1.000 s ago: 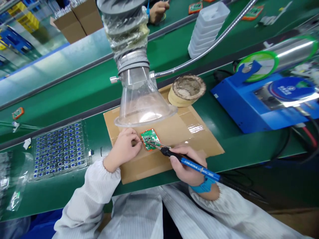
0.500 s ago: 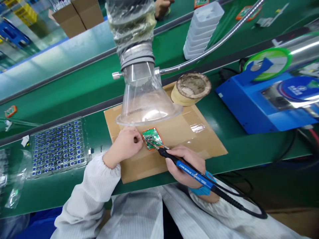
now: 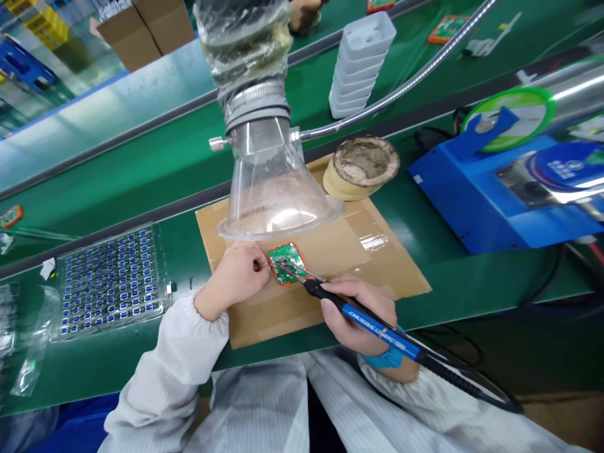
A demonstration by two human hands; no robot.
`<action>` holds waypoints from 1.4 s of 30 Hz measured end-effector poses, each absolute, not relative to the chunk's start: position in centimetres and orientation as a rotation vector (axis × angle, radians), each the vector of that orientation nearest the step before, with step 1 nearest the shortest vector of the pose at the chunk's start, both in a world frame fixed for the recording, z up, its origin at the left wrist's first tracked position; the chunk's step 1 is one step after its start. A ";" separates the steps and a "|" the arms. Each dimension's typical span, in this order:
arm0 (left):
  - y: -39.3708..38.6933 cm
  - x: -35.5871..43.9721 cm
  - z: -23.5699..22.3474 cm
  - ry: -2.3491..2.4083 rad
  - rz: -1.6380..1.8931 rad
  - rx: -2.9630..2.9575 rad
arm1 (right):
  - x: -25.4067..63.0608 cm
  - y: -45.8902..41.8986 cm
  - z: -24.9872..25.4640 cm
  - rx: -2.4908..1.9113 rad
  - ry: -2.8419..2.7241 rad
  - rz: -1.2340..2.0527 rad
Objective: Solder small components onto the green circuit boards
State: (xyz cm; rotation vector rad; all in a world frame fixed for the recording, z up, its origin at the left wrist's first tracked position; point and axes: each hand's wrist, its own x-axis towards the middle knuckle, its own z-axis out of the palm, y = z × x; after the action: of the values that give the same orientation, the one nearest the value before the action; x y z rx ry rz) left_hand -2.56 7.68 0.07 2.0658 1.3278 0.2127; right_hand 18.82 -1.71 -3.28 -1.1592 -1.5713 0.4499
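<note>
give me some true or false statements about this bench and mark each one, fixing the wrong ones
1. The right hand holds a blue and black iron. True.
2. The left hand is inside a round pot. False: it is at the left edge of the green circuit board.
3. A clear funnel hood hangs over the cardboard. True.
4. The stack of white trays stands on the cardboard. False: the stack of white trays stands on the green surface beyond it.
5. Rows of small blue parts lie left of the cardboard. True.
</note>
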 end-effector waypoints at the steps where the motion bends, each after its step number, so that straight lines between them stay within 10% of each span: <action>1: 7.7 -2.5 0.1 1.328 0.210 2.063 | 18.8 -1.7 -3.3 -1.174 -1.561 0.449; 26: 9.4 -6.8 0.9 1.206 0.211 1.493 | 19.7 -2.2 -6.3 -1.297 -1.174 0.655; 36: 18.4 -16.7 4.6 2.114 0.980 1.335 | 19.9 -2.3 -6.9 -1.283 -1.175 0.618; 42: 9.0 -18.1 5.5 1.923 0.175 1.785 | 19.8 -2.6 -7.2 -1.275 -1.131 0.655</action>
State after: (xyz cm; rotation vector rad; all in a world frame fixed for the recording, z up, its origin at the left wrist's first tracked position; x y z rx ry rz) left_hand -18.10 9.03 5.52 1.7853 1.9232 0.1747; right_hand 19.76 -2.60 -7.17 -1.2754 -1.1307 0.6549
